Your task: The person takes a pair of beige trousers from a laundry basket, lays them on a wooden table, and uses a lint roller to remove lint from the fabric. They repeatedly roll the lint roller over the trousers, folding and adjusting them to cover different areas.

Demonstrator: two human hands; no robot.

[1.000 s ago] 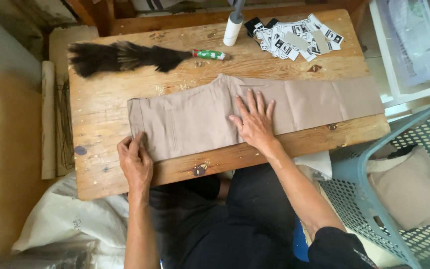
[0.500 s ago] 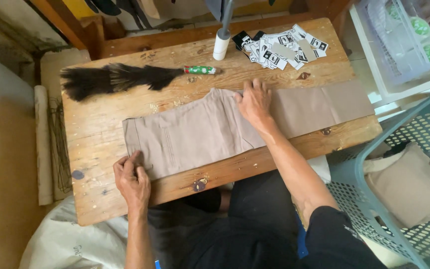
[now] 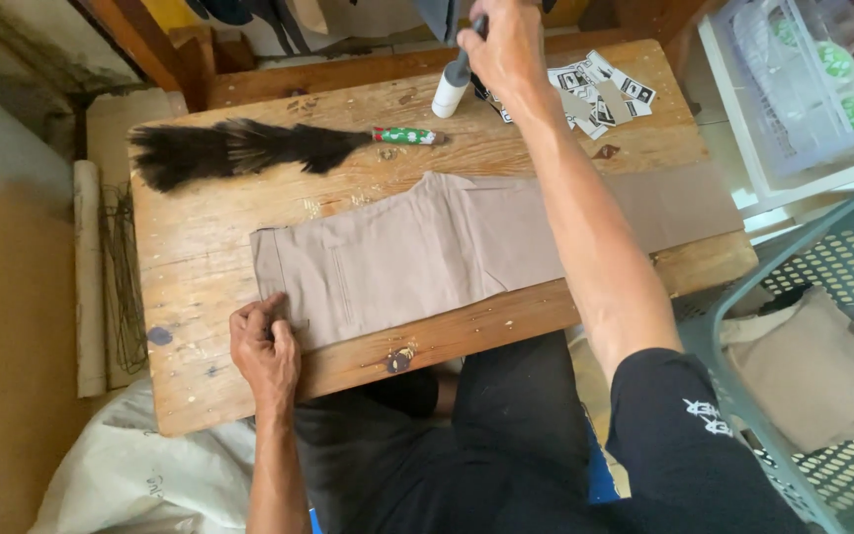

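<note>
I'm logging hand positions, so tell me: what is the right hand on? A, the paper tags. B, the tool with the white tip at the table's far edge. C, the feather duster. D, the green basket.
B: the right hand grips the white-tipped tool at the far edge, while the feather duster lies untouched.

The scene is viewed from a single head-worn camera, aimed steeply down from close above the wooden bench (image 3: 200, 257). The bench is spread across the frame's middle, with a basket (image 3: 822, 297) cut off at the right edge.
</note>
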